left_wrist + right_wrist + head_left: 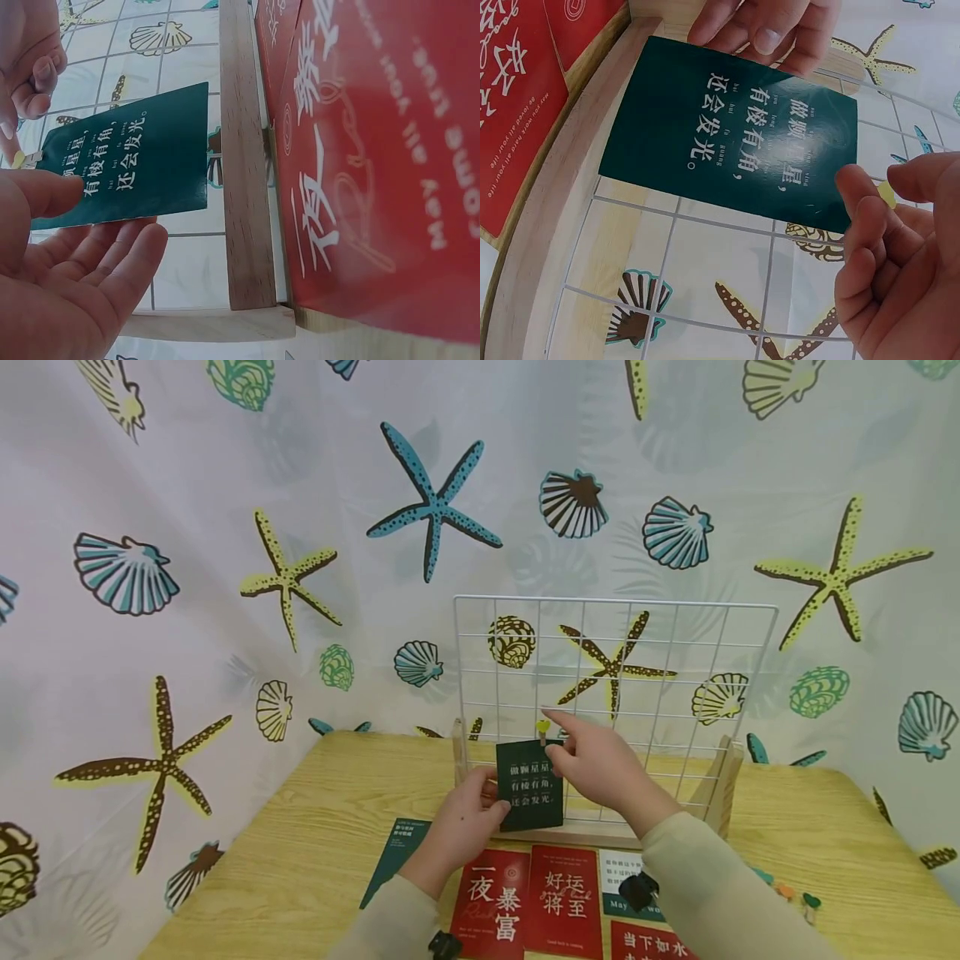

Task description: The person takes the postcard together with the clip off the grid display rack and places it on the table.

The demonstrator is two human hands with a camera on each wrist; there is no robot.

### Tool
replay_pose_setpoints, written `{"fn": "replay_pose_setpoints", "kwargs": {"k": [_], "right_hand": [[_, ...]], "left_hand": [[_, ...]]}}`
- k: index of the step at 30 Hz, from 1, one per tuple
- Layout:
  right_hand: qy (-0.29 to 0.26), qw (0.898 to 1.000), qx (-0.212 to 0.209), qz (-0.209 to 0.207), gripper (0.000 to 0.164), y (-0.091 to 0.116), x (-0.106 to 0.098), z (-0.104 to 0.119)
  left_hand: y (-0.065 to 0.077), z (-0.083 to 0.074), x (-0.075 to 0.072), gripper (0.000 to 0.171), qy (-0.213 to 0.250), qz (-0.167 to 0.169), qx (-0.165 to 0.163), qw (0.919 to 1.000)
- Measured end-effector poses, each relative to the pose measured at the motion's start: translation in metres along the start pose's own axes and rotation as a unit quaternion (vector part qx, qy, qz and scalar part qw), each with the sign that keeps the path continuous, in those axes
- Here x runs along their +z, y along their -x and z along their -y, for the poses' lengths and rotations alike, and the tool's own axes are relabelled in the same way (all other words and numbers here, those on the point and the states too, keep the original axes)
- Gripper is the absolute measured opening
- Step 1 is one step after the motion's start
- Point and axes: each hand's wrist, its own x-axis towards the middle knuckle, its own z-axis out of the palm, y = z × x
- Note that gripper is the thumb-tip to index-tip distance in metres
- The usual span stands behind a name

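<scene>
A dark green card [531, 797] with white Chinese lettering stands before the white wire grid [622, 603]. My left hand [463, 822] grips it by its left edge, thumb on the face and fingers behind. A small clip with a yellow heart [543, 727] sits at the card's upper right corner. My right hand [600, 764] has thumb and index finger about this clip, the index reaching up along the grid. In the right wrist view the yellow heart [887, 193] shows between the fingers, partly hidden. Its other fingers are curled.
The grid stands in a wooden base [607, 837]. Red cards [564, 935] lie in front, with a green card [397, 852] left and a white-and-green card [618, 906] right. Several small clips, one with a green heart [812, 902], lie on the wooden table [262, 860].
</scene>
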Motion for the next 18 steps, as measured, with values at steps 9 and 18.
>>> {"fn": "replay_pose_setpoints", "kwargs": {"k": [9, 18], "right_hand": [[-0.002, 1.000, -0.014, -0.012, 0.049, -0.0052, 0.0041, -0.0001], [-0.006, 1.000, -0.003, -0.016, 0.047, -0.0057, 0.0056, 0.0017]], "left_hand": [[-0.0008, 0.0012, 0.0007, 0.031, -0.011, -0.010, 0.011, 0.9998], [0.0002, -0.0002, -0.0013, 0.026, -0.021, -0.015, 0.005, 0.9997]]}}
